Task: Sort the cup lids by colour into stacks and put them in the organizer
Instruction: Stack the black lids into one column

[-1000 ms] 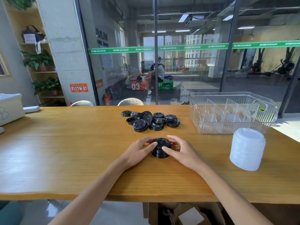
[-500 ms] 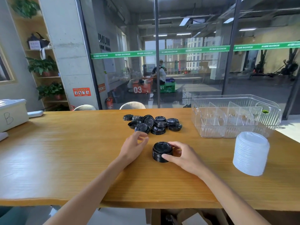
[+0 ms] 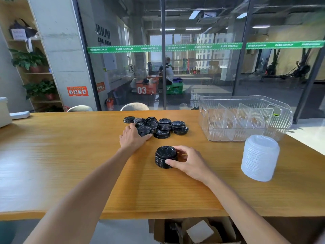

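We steady the black lid stack (image 3: 166, 157) with our right hand (image 3: 190, 162) curled round it — our left hand (image 3: 132, 137) closes on a loose black lid (image 3: 144, 130) to add.

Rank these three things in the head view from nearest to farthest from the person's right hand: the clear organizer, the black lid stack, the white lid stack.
1. Black lid stack: held in the right hand, at its left.
2. White lid stack: to its right, apart from it.
3. Clear organizer: farther back and right, at the table's far edge.

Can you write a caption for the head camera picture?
Right hand holds black lid stack; left hand grabs loose lids.
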`<state>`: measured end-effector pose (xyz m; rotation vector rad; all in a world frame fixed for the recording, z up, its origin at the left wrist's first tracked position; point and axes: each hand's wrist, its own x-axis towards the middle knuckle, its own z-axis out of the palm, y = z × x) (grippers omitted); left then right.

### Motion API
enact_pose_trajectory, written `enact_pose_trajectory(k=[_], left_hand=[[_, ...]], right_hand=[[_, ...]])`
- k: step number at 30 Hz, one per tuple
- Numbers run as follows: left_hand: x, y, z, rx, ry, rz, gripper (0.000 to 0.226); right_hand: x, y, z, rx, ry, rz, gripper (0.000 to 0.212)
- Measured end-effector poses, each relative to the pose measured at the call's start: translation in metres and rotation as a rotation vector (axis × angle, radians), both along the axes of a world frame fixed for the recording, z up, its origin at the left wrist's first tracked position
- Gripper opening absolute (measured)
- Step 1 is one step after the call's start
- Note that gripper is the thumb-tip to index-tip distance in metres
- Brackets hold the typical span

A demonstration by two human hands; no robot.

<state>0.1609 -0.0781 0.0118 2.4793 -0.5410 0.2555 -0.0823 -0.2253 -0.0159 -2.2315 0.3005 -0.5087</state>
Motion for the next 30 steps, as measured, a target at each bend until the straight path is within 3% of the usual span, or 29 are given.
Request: enact_pose_trajectory(k=[4,10,17,22,30], left_hand=[[0.004,-0.001,-0.002,-0.008,-0.041,-0.011,0.087],[-0.007,0.016,0.002,-0.108,-0.119,-0.102,0.080],[-0.049,0.035,0.027,-0.413,0.150,-0.532,0.073],[-0.080,0.045,0.036,-0.350,0.290,-0.775,0.064],[-0.096,0.046,0.036,-0.209,0.396,-0.865,0.067]], right_hand=[[-0.001,-0.001,0.000,-0.006,0.012,0.003,0.073],[-0.001,-0.001,0.001,-0.007,0.015,0.003,0.067],[-0.003,0.001,0.004,0.010,0.025,0.005,0.083],[-0.002,0.002,0.005,0.050,0.032,-0.011,0.091],[-0.004,0.003,0.006,0.075,0.003,0.003,0.098]])
